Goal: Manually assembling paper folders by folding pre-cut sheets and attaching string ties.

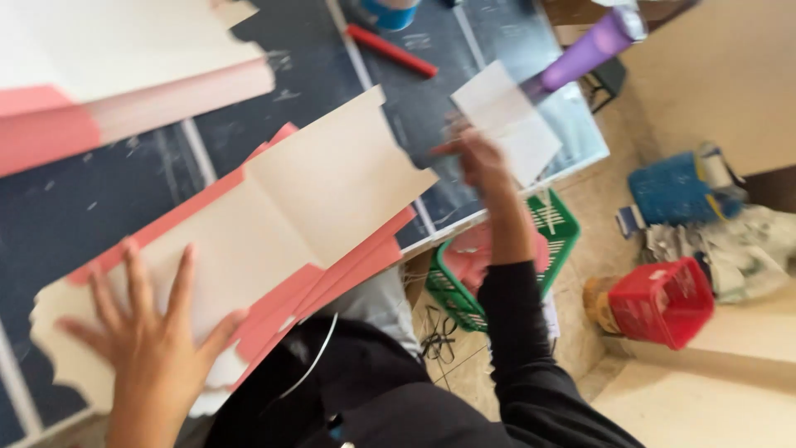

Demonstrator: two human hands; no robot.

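Pink and cream card sheets (116,79) lay stacked at the upper left of a dark table (75,207). Nearer the person, the left hand (149,340) was spread wide, fingers apart, its palm pressed flat on a folded piece of cream card (274,207) with torn edges, which lay over more pink sheets (332,278) at the table's near edge. Further along the table a red marker (390,50) lay at an angle, with a blue round container (391,12) just beyond it at the top edge. The right hand (481,162), on a black-sleeved arm, was raised above the table edge and pinched a small white sheet of paper (507,120) between its fingers; the view was blurred there, so the exact hold could not be told. A purple bottle (593,46) lay near the table's far corner. Below the table, on the floor, stood a green basket (560,224), then a red basket (663,300), and a blue container (673,189) beside a heap of crumpled paper (746,249).
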